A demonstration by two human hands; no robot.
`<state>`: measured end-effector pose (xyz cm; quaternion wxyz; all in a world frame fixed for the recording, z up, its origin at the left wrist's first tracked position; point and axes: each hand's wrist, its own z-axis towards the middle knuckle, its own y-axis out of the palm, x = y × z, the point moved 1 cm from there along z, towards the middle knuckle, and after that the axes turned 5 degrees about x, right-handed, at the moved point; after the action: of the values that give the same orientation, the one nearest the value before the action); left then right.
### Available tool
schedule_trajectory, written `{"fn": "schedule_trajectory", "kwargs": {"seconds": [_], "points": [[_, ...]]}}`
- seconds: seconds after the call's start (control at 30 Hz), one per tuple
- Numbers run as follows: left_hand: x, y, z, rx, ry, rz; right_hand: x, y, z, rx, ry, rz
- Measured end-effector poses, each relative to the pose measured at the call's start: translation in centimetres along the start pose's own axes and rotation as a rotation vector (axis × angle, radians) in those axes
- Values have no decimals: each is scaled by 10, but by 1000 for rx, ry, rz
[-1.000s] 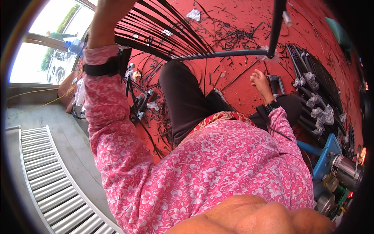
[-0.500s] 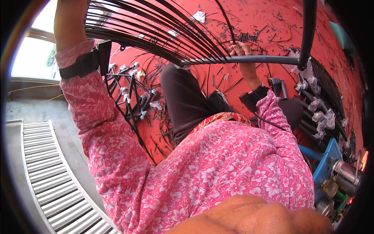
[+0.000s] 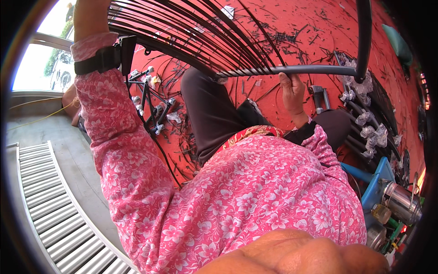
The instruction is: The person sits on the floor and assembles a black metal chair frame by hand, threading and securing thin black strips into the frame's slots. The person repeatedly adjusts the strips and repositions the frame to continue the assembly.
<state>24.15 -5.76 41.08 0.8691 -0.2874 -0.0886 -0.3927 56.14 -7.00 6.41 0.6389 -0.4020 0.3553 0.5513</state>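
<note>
Across the top stretches a dark tubular metal frame (image 3: 328, 70) strung with many thin dark strips (image 3: 200, 34), their ends wound side by side round its near bar. My right hand (image 3: 294, 93) is at that bar, right of the windings. Its thumb presses up against the bar and the fingers go behind it, partly hidden. One loose strip (image 3: 269, 43) runs down to the bar just beside the thumb. My left arm reaches up at the far left. Only the wrist of my left hand (image 3: 91, 20) shows beside the strips; its fingers are cut off by the top edge.
Strip scraps lie on the red floor (image 3: 255, 93). Plastic-wrapped dark frames (image 3: 372, 128) lie at right, another frame (image 3: 148, 102) at left. A blue stand (image 3: 381, 178) with a metal flask (image 3: 401, 201) is lower right, a white slatted rack (image 3: 50, 196) lower left. Part of another person (image 3: 70, 105) shows left.
My right hand has come down from above the bar to below it, its thumb now on the bar. The loose strip has swung and ends at the bar. Another person's part appears at left.
</note>
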Motion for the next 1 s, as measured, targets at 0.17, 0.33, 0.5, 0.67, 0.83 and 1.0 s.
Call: {"fn": "schedule_trajectory", "kwargs": {"seconds": [0.17, 0.33, 0.5, 0.67, 0.83, 1.0], "points": [[3, 44, -9, -18, 30, 56, 61, 16, 24, -7, 193, -197], [-23, 149, -63, -25, 140, 235, 167, 78, 59, -167, 395, -268], [-89, 265, -162, -233, 157, 499, 184, 131, 74, -375, -166, -459], [-140, 315, -235, -468, -116, 235, 153, 64, 56, -521, 226, -450], [-163, 318, -236, -563, -115, 53, 117, 3, 25, -438, 239, -176], [-173, 319, -229, -564, -82, -56, 78, 11, -5, -431, 360, -53]]}}
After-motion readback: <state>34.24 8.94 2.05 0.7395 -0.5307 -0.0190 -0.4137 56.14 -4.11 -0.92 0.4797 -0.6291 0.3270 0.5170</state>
